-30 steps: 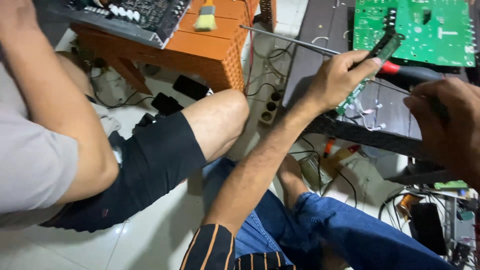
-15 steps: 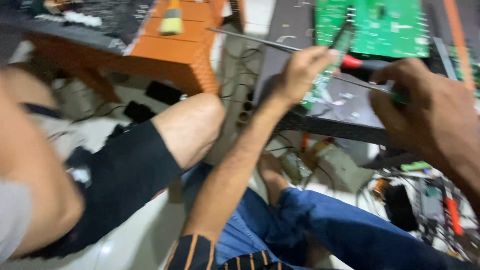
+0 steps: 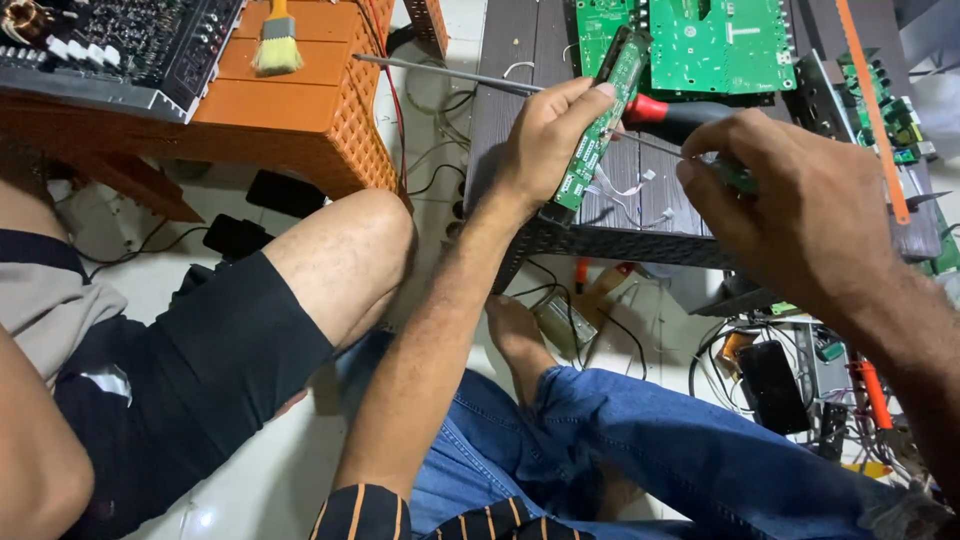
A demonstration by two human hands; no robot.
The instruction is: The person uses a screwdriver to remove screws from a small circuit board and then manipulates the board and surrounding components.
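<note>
Dark slatted table (image 3: 520, 90), seemingly tiled floor (image 3: 290, 470)

orange stool (image 3: 300, 110), paintbrush (image 3: 274, 45), audio mixer (image 3: 120, 40)

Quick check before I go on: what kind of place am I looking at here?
Probably an informal electronics repair shop, worked on the floor. The left hand holds a narrow green circuit board, a larger green board lies on the dark slatted table, and loose wires and parts clutter the floor.

Dark slatted table (image 3: 520, 110) w/ big green circuit board (image 3: 720, 45) + red-handled screwdriver (image 3: 660, 110) on it; orange stool (image 3: 320, 110) carries a brush (image 3: 275, 45).
</note>
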